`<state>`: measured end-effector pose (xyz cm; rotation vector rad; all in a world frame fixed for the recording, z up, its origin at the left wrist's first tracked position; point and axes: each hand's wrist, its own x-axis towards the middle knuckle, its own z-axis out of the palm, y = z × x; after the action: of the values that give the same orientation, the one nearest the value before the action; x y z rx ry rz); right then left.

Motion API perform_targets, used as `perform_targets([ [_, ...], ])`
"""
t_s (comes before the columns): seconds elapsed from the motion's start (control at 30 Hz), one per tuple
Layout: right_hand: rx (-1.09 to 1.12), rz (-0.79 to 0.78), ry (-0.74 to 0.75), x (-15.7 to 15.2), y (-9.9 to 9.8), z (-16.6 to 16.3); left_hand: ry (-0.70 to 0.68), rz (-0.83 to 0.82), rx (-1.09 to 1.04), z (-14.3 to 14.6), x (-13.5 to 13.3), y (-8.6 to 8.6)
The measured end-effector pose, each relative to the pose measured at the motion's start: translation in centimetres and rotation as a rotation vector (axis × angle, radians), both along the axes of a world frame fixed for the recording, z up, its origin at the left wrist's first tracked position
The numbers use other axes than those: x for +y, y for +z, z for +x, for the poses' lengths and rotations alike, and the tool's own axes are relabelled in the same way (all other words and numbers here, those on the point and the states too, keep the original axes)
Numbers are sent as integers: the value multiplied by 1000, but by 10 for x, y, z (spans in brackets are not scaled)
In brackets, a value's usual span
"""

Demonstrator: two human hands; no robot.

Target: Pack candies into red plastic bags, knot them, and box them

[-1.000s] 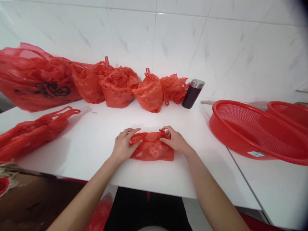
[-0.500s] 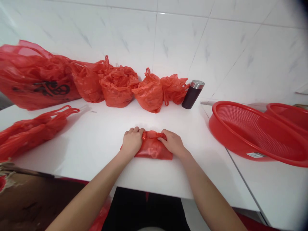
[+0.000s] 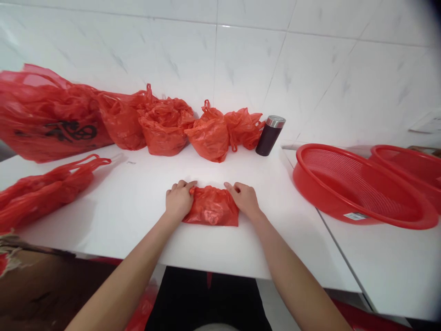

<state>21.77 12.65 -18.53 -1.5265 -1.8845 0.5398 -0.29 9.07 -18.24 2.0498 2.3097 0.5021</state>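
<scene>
Left hand (image 3: 178,200) is gripping the folded red plastic bag's (image 3: 212,211) left edge, fingers curled | right hand (image 3: 244,199) is gripping its right edge, fingers curled | bag is lying on the white table (image 3: 138,207), front centre.

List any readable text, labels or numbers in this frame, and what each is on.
No text reads clearly.
Large red plastic bag: black printed characters, too blurred and creased to read.
Red mesh basket: white sticker on its outer wall, print too small to read.
Folded red bag between left hand and right hand: no print visible.
</scene>
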Motion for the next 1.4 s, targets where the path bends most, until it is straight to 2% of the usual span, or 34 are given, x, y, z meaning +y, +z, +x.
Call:
perform_targets([
  [0.17,96,24,-97,12,-3,-1,65,58,-139,-22,-16,8],
  [0.37,219,44,-71,12,-5,3,107,54,-285,-39,-24,10],
  [0.5,327,40,-16,10,-8,5,175,250,-281,-30,-18,34],
  [0.53,353,39,-8,10,-9,5,150,302,-244,-22,-16,40],
  [0.6,403,38,11,10,-9,6,-14,313,-135,-1,-12,49],
  [0.7,482,44,40,9,-6,8,-304,134,-7,31,-6,47],
  [0.8,579,68,10,8,-1,12,-364,-12,5,47,-3,40],
  [0.87,645,88,-39,8,2,15,-364,-59,-5,45,-4,42],
  [0.97,813,71,-139,11,4,20,-339,-98,-68,23,-9,60],
  [1.07,940,-31,-186,14,3,21,-260,-103,-157,-16,-14,88],
  [1.23,797,-109,-115,9,0,13,-56,-138,-203,-102,-27,124],
  [1.4,634,-130,-67,4,1,7,171,-202,-141,-186,-46,134],
])
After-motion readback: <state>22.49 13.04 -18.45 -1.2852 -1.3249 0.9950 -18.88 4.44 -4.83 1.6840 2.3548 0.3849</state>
